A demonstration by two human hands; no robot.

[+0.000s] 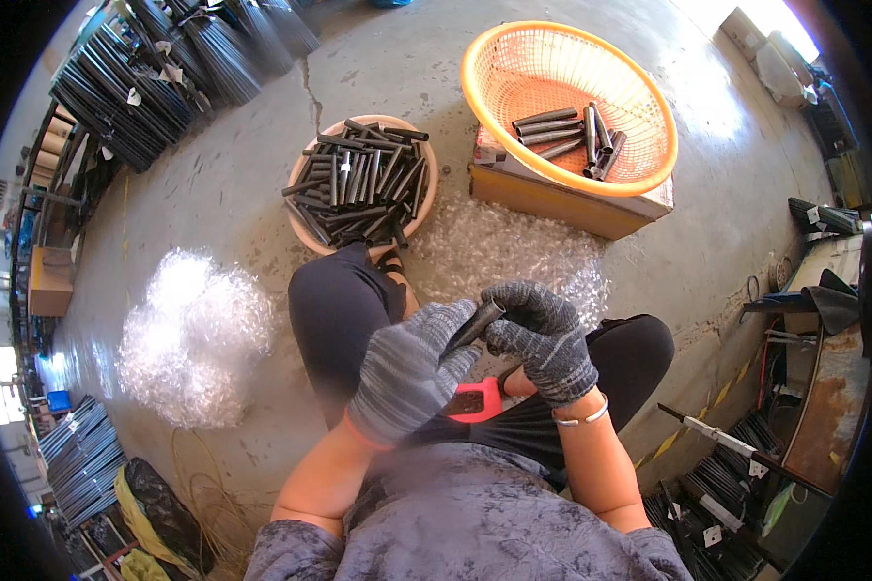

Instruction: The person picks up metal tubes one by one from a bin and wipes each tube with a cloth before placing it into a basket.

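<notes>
My left hand, in a grey knitted glove, is closed around a short black tube. The tube is tilted, with its hollow end pointing up and to the right. At that end my right hand, in a darker grey glove, has its fingers curled and its thumb against the rim. Both hands are above my lap. Beyond my knees, a round pink basin is heaped with similar black tubes. To its right, an orange plastic basket holds several more tubes.
The basket rests on a cardboard box. Clear plastic scraps form a pile at left and spread before the box. A red plastic piece shows between my legs. Bundled long rods stand far left; a rusty metal surface is at right.
</notes>
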